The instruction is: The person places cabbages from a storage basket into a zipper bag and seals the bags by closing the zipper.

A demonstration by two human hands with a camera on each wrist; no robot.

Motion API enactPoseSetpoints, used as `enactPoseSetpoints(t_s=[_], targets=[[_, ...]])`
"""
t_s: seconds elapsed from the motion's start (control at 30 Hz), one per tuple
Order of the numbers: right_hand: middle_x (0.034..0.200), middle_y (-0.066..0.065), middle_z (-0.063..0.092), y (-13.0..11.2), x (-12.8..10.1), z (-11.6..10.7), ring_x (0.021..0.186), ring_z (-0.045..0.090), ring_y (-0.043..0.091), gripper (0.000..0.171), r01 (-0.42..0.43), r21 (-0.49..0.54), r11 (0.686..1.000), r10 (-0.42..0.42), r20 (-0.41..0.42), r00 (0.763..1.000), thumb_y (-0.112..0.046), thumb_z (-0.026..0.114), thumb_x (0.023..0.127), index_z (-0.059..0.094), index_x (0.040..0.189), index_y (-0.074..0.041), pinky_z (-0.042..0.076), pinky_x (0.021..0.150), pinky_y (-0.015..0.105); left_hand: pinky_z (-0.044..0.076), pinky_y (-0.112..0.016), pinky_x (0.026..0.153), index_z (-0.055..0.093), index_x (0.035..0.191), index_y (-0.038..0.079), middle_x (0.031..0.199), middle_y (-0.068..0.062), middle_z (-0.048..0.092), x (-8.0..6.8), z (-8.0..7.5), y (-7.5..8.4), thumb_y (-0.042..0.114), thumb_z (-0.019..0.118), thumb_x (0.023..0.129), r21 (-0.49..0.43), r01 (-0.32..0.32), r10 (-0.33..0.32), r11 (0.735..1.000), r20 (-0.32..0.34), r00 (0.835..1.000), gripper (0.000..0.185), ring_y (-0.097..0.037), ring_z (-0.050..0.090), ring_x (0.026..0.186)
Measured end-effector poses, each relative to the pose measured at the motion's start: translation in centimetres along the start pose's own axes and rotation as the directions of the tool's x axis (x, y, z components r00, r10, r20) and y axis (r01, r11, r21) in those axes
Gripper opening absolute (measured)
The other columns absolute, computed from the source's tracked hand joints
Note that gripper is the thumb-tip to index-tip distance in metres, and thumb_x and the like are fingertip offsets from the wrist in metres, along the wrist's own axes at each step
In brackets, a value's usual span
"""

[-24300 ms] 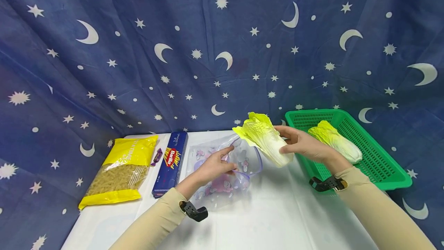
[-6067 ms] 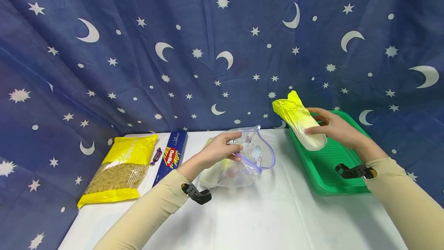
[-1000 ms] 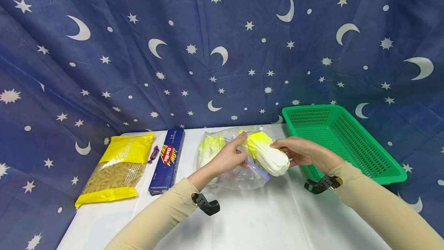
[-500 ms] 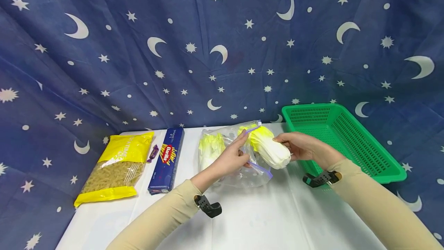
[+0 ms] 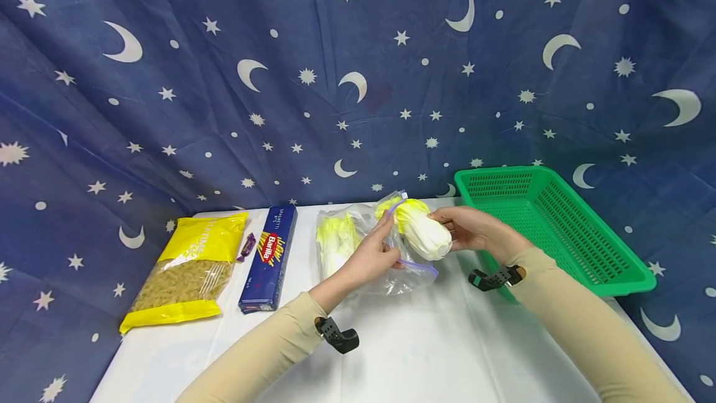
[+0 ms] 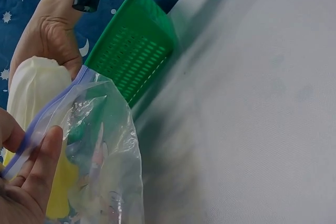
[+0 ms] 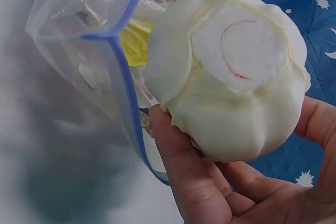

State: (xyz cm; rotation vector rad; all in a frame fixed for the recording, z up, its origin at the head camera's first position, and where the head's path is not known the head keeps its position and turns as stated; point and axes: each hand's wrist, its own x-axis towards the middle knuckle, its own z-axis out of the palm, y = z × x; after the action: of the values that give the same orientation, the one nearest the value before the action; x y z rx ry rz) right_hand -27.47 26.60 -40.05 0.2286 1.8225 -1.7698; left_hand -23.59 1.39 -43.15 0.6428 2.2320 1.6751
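My right hand [image 5: 472, 229] grips a napa cabbage [image 5: 426, 236] near its white base, with the yellow leafy end inside the mouth of a clear zip bag [image 5: 399, 282]. In the right wrist view the cut base of this cabbage [image 7: 241, 45] faces the camera, and the bag's purple zip edge [image 7: 128, 77] runs beside it. My left hand [image 5: 366, 260] pinches the bag's rim between thumb and fingers, as the left wrist view shows at the zip strip [image 6: 44, 111]. Another napa cabbage [image 5: 337, 244] lies inside the bag at its far left end.
A green plastic basket [image 5: 559, 229] stands at the right. To the left of the bag lie a blue spaghetti box [image 5: 268, 260], a purple-wrapped candy [image 5: 247, 247] and a yellow pasta bag [image 5: 187, 269] on the white table [image 5: 414, 353]. A star-patterned curtain [image 5: 313, 111] hangs behind.
The second cabbage has left the basket in my right hand. Over the last second it has moved left, its leafy end further into the bag. My left hand keeps its hold on the rim.
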Motion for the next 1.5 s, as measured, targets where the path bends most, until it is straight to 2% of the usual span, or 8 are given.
enactPoseSetpoints(t_s=[0.3,0.6,0.73,0.87,1.07,1.2,1.33,1.5], targets=[[0.099,0.010,0.066,0.1,0.9,0.8,0.081,0.069,0.020,0.039,0.022,-0.078,0.997,-0.026,-0.059,0.998,-0.030,0.063,0.099,0.059,0.123,0.001,0.063,0.073,0.036,0.058,-0.024,0.067,0.017,0.163,0.005,0.171,-0.002,0.003,0.4,0.1,-0.3,-0.003,0.055,0.091,-0.005,0.025,-0.025,1.000,-0.036,0.999,0.082,-0.016,0.072,0.073],[0.098,0.010,0.063,0.1,1.0,2.4,0.078,0.068,0.019,0.047,0.032,-0.278,0.960,-0.072,-0.136,0.988,-0.032,0.064,0.098,0.059,0.125,0.007,0.062,0.069,0.034,0.060,-0.027,0.071,0.019,0.163,0.005,0.171,0.001,0.006,0.5,0.4,-0.2,-0.002,0.058,0.092,-0.081,0.042,-0.045,0.996,-0.040,0.998,0.081,-0.015,0.071,0.073],[0.098,0.010,0.064,0.0,1.1,2.7,0.077,0.069,0.019,0.048,0.030,-0.246,0.969,-0.068,-0.147,0.987,-0.031,0.064,0.098,0.058,0.127,0.006,0.062,0.068,0.034,0.061,-0.032,0.071,0.018,0.163,0.005,0.171,-0.002,0.005,0.4,0.6,-0.4,-0.002,0.058,0.092,-0.063,0.027,-0.030,0.998,-0.043,0.999,0.081,-0.015,0.070,0.071],[0.100,0.011,0.065,0.4,1.6,2.9,0.078,0.070,0.020,0.049,0.028,-0.203,0.979,-0.063,-0.166,0.984,-0.030,0.064,0.099,0.057,0.129,0.007,0.063,0.070,0.034,0.058,-0.026,0.067,0.017,0.163,0.005,0.171,-0.005,0.005,0.4,0.9,-0.7,-0.002,0.058,0.092,-0.058,0.025,-0.027,0.998,-0.048,0.998,0.082,-0.017,0.071,0.072],[0.109,0.013,0.061,0.9,1.9,3.5,0.088,0.065,0.023,0.053,0.019,-0.308,0.951,-0.088,-0.212,0.973,-0.035,0.064,0.099,0.057,0.129,0.008,0.062,0.076,0.035,0.057,-0.022,0.068,0.017,0.163,0.003,0.171,-0.008,0.006,0.4,1.1,-0.5,-0.001,0.059,0.092,-0.090,0.037,-0.041,0.995,-0.044,0.998,0.083,-0.021,0.073,0.076],[0.116,0.015,0.057,1.1,1.9,3.6,0.091,0.065,0.024,0.057,0.031,-0.314,0.949,-0.099,-0.205,0.974,-0.035,0.066,0.098,0.054,0.132,0.009,0.062,0.078,0.037,0.060,-0.030,0.074,0.015,0.163,0.004,0.171,-0.007,0.004,0.3,0.9,-0.4,0.000,0.059,0.094,-0.105,0.048,-0.052,0.993,-0.038,0.998,0.082,-0.022,0.073,0.079],[0.120,0.017,0.056,1.3,2.0,3.5,0.089,0.067,0.023,0.063,0.052,-0.271,0.961,-0.099,-0.161,0.982,-0.035,0.068,0.097,0.048,0.137,0.009,0.062,0.077,0.035,0.061,-0.038,0.079,0.015,0.163,0.005,0.171,-0.006,0.004,0.3,0.8,-0.5,-0.001,0.059,0.094,-0.109,0.054,-0.058,0.993,-0.035,0.998,0.083,-0.019,0.072,0.077],[0.116,0.014,0.057,1.2,1.9,3.2,0.087,0.068,0.023,0.055,0.071,-0.222,0.973,-0.091,-0.082,0.992,-0.028,0.065,0.096,0.049,0.135,0.007,0.061,0.076,0.033,0.061,-0.033,0.075,0.016,0.163,0.005,0.171,-0.006,0.005,0.5,0.8,-0.6,-0.003,0.059,0.092,-0.136,0.060,-0.066,0.989,-0.038,0.997,0.083,-0.016,0.070,0.074]])
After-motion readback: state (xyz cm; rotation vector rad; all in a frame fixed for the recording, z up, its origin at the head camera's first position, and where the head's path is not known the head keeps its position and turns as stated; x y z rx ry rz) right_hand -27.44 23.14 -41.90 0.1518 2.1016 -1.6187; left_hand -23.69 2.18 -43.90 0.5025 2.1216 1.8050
